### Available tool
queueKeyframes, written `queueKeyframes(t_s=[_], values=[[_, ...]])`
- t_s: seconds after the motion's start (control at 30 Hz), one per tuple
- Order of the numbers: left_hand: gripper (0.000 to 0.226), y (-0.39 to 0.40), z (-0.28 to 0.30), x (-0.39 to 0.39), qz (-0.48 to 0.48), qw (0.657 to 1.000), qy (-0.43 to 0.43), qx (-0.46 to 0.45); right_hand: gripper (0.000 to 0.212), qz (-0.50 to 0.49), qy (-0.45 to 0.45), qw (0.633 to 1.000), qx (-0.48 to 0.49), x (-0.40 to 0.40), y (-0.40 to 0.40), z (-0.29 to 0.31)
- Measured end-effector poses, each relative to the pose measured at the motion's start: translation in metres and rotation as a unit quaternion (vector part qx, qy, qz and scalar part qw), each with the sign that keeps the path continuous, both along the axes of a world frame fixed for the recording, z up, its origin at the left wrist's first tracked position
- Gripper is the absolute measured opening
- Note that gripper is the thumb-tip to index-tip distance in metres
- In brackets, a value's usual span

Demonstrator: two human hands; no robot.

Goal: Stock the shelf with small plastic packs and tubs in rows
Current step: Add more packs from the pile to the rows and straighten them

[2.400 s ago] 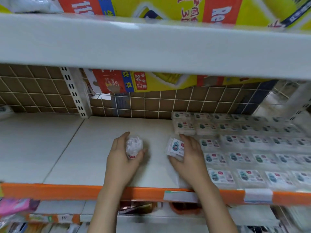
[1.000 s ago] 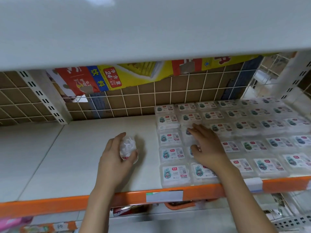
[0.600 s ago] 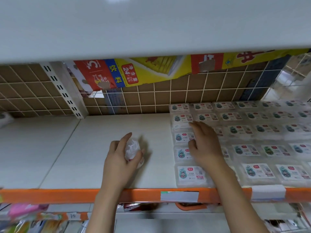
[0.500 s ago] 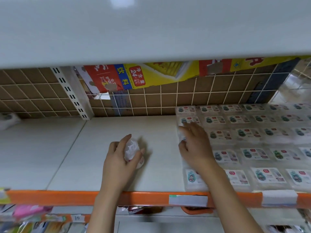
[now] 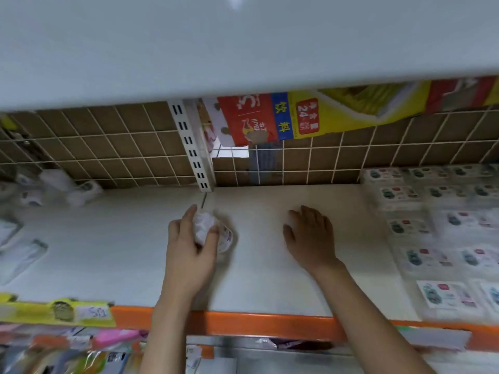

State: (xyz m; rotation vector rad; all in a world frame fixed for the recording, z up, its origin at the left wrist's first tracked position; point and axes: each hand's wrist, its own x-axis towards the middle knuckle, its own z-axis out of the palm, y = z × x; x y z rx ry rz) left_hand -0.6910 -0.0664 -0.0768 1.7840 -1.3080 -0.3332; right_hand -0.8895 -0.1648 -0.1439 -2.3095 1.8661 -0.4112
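Observation:
My left hand [image 5: 190, 248] grips a crumpled clear plastic wrapper [image 5: 204, 227] with a bit of red print, held just above the white shelf [image 5: 259, 271]. My right hand [image 5: 310, 234] hovers over bare shelf with fingers spread and relaxed, holding nothing. To its right, small clear plastic packs [image 5: 447, 294] with green and red labels lie flat in several rows, reaching from the wire back to the orange front edge. The right hand is well clear of the nearest pack column.
A white shelf board [image 5: 243, 44] overhangs closely above. A wire grid back [image 5: 121, 155] with brown cardboard stands behind, with a slotted white upright [image 5: 193, 155]. Loose clear bags [image 5: 58, 186] lie at the far left. The orange front lip [image 5: 243, 323] carries yellow price tags [image 5: 58, 310].
My right hand has left the packs and moved left over bare shelf. The view has swung left, pushing the pack rows to the right edge. The left hand keeps its grip on the wrapper.

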Motion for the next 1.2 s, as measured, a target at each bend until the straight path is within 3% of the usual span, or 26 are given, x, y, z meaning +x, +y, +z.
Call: queueKeyframes(t_s=[0.13,0.33,0.47,0.6,0.83,0.97,1.2], values=[[0.053,-0.015,0.001,0.026,-0.036,0.999,-0.005,-0.001,0.033,-0.012,-0.003,0.999,-0.050,0.000,0.002,0.000],[0.059,-0.056,0.006,0.048,-0.122,0.990,-0.074,-0.002,0.043,-0.030,0.002,0.995,-0.090,0.005,0.004,-0.002],[0.058,-0.090,0.021,0.046,-0.146,0.978,-0.147,0.015,0.046,-0.042,0.017,0.997,-0.065,0.007,0.005,-0.004],[0.057,-0.129,0.030,0.047,-0.196,0.945,-0.262,0.019,0.047,-0.044,0.010,0.997,-0.056,0.007,0.005,-0.004],[0.044,-0.157,0.005,0.066,-0.218,0.858,-0.465,0.020,0.056,-0.047,-0.008,0.997,-0.057,0.008,0.006,-0.004],[0.061,-0.160,-0.003,0.079,-0.209,0.848,-0.483,0.060,0.050,-0.051,-0.011,0.996,-0.072,0.009,0.007,-0.004],[0.061,-0.165,-0.015,0.077,-0.187,0.839,-0.509,0.040,0.049,-0.053,0.000,0.997,-0.058,0.008,0.007,-0.005]])
